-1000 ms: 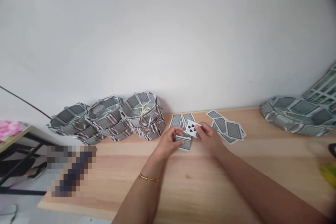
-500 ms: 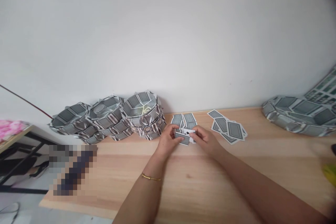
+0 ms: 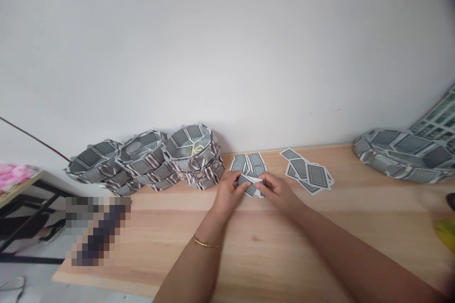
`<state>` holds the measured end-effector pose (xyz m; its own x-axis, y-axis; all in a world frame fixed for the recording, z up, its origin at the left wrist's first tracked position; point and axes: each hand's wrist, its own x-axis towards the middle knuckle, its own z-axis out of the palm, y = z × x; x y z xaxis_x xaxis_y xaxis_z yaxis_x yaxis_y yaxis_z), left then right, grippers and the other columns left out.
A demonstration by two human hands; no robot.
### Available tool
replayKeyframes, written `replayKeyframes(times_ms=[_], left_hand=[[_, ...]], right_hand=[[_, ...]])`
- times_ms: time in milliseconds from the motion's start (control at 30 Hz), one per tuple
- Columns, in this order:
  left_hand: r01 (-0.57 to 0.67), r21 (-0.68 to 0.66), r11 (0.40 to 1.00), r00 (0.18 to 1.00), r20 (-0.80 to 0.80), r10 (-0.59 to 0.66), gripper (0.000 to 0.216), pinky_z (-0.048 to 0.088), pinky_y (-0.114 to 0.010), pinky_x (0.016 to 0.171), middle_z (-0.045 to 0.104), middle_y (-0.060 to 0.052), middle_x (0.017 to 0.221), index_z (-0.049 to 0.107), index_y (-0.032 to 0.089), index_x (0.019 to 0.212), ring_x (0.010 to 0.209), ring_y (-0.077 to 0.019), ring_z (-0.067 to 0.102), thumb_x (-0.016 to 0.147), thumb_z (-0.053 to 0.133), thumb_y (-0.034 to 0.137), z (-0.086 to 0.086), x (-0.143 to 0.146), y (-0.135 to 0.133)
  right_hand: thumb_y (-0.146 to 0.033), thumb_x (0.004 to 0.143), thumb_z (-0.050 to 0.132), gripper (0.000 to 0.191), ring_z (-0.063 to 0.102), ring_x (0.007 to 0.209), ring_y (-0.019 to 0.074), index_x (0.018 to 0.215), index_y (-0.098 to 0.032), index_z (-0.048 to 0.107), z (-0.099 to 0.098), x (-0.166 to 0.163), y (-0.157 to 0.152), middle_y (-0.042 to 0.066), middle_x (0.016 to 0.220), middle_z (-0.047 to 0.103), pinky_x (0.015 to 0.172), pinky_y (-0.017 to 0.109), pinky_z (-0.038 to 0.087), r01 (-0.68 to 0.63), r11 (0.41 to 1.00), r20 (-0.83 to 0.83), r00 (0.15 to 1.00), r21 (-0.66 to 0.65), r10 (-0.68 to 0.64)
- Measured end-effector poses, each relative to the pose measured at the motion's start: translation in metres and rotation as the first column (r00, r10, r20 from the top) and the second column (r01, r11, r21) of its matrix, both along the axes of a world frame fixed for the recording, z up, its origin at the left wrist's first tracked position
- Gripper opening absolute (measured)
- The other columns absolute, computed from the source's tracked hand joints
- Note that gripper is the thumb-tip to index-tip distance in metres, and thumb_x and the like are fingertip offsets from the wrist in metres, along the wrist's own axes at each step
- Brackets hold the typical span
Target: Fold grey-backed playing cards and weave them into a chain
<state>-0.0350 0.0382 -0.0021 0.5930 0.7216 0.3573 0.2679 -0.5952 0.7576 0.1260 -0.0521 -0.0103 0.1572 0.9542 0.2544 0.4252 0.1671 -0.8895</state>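
Observation:
My left hand pinches a grey-backed playing card between thumb and fingers. My right hand is closed on the right end of the same card or of one overlapping it; a white part shows there, and I cannot tell how many cards are held. Just behind the hands lie several grey-backed cards in an overlapping group on the wooden table. To the right of my right hand is a loose spread of face-down cards.
Stacked round baskets folded from cards stand along the wall at the left. A wide shallow card basket stands at the right. Pink material lies on another table at far left. Something yellow shows at the right edge.
The held card has tilted, and the spade-marked face seen before no longer shows. My hands have stayed in nearly the same place.

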Motion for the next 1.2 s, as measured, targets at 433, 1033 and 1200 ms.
replayKeyframes(times_ms=[433, 1033, 1200], left_hand=[[0.175, 0.073, 0.982, 0.977, -0.139, -0.164, 0.084, 0.037, -0.043, 0.100, 0.047, -0.013, 0.129, 0.032, 0.018, 0.133, 0.119, -0.0255, 0.045, 0.062, 0.075, 0.029, -0.004, 0.004, -0.011], [0.281, -0.302, 0.911, 0.958, 0.145, -0.247, 0.060, 0.044, -0.032, 0.087, 0.058, -0.007, 0.109, 0.050, 0.017, 0.115, 0.099, -0.0211, 0.054, 0.060, 0.074, 0.023, 0.003, 0.007, -0.013], [0.343, -0.388, 0.855, 0.935, 0.228, -0.271, 0.061, 0.042, -0.033, 0.089, 0.057, -0.007, 0.108, 0.051, 0.016, 0.113, 0.102, -0.0213, 0.053, 0.058, 0.077, 0.025, -0.001, 0.008, -0.010]], right_hand=[[-0.039, 0.086, 0.047, 0.023, 0.037, 0.054, 0.0099, 0.073, -0.020, 0.047, 0.001, -0.001, 0.001, -0.006, 0.059, 0.039, 0.052, 0.022, 0.030, -0.003, 1.000, 0.049, 0.999, -0.001, 0.003], [-0.034, 0.072, 0.070, 0.061, 0.057, 0.090, 0.0179, 0.124, -0.024, 0.040, -0.001, 0.001, 0.002, 0.004, 0.098, 0.058, 0.082, 0.032, 0.045, -0.369, 0.926, -0.320, 0.871, 0.076, 0.373], [-0.031, 0.068, 0.074, 0.064, 0.055, 0.104, 0.0208, 0.123, -0.024, 0.042, 0.000, 0.001, 0.003, 0.009, 0.115, 0.056, 0.091, 0.037, 0.042, -0.428, 0.900, -0.448, 0.791, 0.081, 0.416]])
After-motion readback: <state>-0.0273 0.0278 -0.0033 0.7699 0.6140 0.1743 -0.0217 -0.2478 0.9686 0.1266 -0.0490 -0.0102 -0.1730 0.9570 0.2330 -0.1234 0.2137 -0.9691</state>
